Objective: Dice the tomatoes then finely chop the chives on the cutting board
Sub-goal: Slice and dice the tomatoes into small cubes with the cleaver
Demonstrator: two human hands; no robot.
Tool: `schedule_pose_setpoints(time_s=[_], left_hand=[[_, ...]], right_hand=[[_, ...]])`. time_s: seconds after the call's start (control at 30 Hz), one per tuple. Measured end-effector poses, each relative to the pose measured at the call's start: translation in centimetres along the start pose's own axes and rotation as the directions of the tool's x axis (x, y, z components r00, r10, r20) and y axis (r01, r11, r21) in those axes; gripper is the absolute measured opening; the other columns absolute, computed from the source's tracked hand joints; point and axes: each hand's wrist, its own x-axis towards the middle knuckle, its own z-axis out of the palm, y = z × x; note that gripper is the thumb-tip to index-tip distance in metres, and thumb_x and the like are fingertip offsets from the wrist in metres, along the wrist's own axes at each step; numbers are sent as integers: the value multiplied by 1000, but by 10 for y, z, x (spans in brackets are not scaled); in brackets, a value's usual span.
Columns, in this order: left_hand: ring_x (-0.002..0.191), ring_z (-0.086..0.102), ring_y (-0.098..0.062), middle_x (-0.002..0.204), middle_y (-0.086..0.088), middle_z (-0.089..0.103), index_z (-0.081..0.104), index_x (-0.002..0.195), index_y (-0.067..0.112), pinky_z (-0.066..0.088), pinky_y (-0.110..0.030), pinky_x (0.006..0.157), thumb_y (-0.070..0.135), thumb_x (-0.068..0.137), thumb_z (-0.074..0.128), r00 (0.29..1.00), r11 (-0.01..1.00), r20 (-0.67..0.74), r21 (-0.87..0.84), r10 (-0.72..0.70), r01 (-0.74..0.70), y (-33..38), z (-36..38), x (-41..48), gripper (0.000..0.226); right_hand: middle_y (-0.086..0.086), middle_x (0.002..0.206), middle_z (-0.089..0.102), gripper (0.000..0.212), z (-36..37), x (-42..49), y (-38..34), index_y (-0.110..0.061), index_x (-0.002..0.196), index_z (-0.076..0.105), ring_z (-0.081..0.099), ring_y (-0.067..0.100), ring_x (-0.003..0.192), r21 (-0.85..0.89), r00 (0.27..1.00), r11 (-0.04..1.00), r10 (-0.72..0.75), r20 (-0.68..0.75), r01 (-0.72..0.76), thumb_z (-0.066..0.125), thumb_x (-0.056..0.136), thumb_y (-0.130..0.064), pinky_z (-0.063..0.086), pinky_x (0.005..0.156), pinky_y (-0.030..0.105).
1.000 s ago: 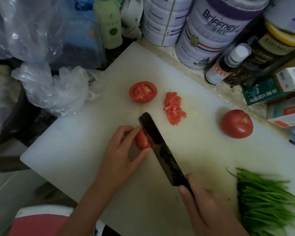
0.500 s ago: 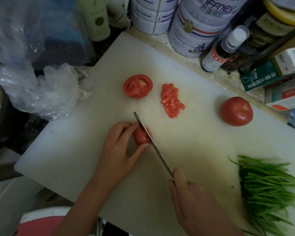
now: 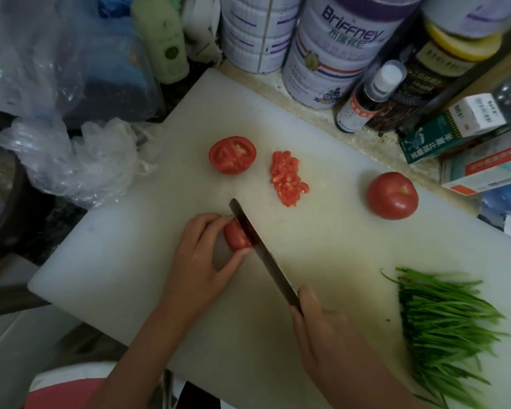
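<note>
Curled fingers (image 3: 210,228) pinch glossy tomato piece (image 3: 236,238) against dark flat blade (image 3: 260,249).

A white cutting board (image 3: 337,246) is seen from close above by a single wide-angle camera worn on the head, faced forward and steeply down. The board is framed on a slant, its far corner set toward 12 o'clock, where tins (image 3: 331,54) are crowded along the top edge (their sides splayed outward). The wearer's left hand (image 3: 201,261) is seen extended in from 7 o'clock, the right hand (image 3: 328,340) from 5 o'clock, both near the lens.
</note>
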Motion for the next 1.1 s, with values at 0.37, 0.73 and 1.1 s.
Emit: schedule_pose_setpoints(time_s=[0.37,0.73,1.1], left_hand=[[107,58,-13,117,-1,57,63,127,9,46,-22,99,44,84,66,998,997,66,-79,22,-17,-4,-5,1,56],[112,53,-4,121,6,53,59,130,13,44,-21,101,44,86,64,996,996,87,-88,29,-21,-5,-8,0,54],[113,47,4,123,12,49,58,132,15,40,-15,101,43,87,62,995,998,94,-69,23,-17,-8,-7,0,53]], right_hand=[[1,64,46,16,-26,24,-6,-32,89,32,41,12,50,272,990,959,-50,-133,85,30,96,-47,33,49,23],[1,56,44,14,-19,5,4,-35,89,41,41,11,45,524,992,850,20,-124,49,35,94,-47,37,45,30],[2,56,43,24,-7,4,4,-29,94,40,40,12,48,525,993,851,41,-109,23,34,92,-52,33,50,24]])
